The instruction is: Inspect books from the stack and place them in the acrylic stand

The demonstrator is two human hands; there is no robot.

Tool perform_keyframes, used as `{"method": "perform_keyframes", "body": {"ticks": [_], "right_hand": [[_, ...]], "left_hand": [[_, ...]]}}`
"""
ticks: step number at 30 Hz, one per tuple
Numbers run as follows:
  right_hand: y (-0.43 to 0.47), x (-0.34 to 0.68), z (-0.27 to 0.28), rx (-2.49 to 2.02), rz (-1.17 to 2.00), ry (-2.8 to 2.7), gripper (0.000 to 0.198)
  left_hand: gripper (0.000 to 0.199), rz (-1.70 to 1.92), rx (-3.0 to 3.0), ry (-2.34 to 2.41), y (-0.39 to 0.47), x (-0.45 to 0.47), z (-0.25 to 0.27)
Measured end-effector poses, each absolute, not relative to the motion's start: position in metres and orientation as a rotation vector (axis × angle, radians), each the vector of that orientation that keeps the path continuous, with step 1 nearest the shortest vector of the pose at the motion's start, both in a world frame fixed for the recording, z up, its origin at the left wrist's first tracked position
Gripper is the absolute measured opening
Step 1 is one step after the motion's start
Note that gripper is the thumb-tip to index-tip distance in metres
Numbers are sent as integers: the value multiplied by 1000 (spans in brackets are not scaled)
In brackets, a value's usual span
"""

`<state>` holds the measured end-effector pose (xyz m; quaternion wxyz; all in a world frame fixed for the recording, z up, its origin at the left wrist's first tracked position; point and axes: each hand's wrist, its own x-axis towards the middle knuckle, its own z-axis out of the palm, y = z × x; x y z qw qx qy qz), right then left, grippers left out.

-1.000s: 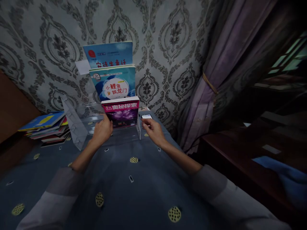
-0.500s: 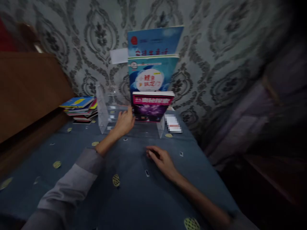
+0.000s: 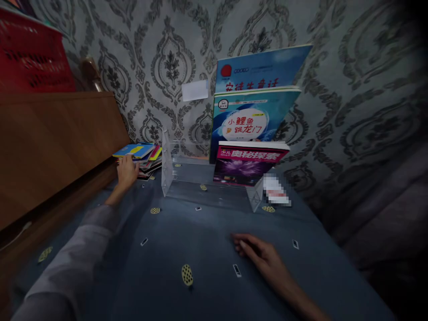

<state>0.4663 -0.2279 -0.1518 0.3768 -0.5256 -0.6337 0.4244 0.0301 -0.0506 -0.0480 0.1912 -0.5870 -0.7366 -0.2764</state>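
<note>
My left hand (image 3: pixel 127 170) is at the stack of books (image 3: pixel 151 164) on the left, its fingers spread over the near edge of the top blue-and-yellow book (image 3: pixel 135 150). How firmly they touch it cannot be made out. My right hand (image 3: pixel 256 249) rests low over the cloth, fingers loosely curled with a gap to the thumb, holding nothing visible. Between and beyond the hands stands a clear tiered book stand (image 3: pixel 167 171). On its right side lean a purple magazine (image 3: pixel 245 166), a teal book (image 3: pixel 245 122) and a blue book (image 3: pixel 264 67), one behind another.
The blue tablecloth (image 3: pixel 167 249) bears yellow dotted prints. A brown wooden panel (image 3: pixel 60 142) borders the table at left, with a red container (image 3: pixel 33 53) above it. A blurred white item (image 3: pixel 276 191) lies right of the stand. Patterned wallpaper (image 3: pixel 170 49) rises behind.
My left hand has left the purple magazine's side at the stand and moved left to the book stack. The view has shifted left; my right hand keeps its loosely curled pose.
</note>
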Motion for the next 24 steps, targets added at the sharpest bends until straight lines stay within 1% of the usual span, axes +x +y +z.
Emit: {"method": "perform_keyframes", "body": {"ticks": [3,5,8,11,16,24], "right_hand": [[-226,469,-152,-1350,1124,-1605,59],[-225,470,-152,-1348,1148,-1581,59],[-225,471,-152,-1341,1168,-1558,58],[-225,473,-152,-1339,1190,-1547,57],[-223,473,-153,-1340,1190,-1548,61],[-222,470,-148,-1357,1157,-1604,66]], "left_hand": [[48,-399,-1728,-2083,-25,20,-43],[46,-247,-1782,-2043,-12,18,-42],[40,-178,-1832,-2006,2,17,-41],[39,-99,-1870,-1977,9,13,-40],[34,10,-1908,-1926,11,4,-34],[38,74,-1950,-1865,6,-3,-24]]}}
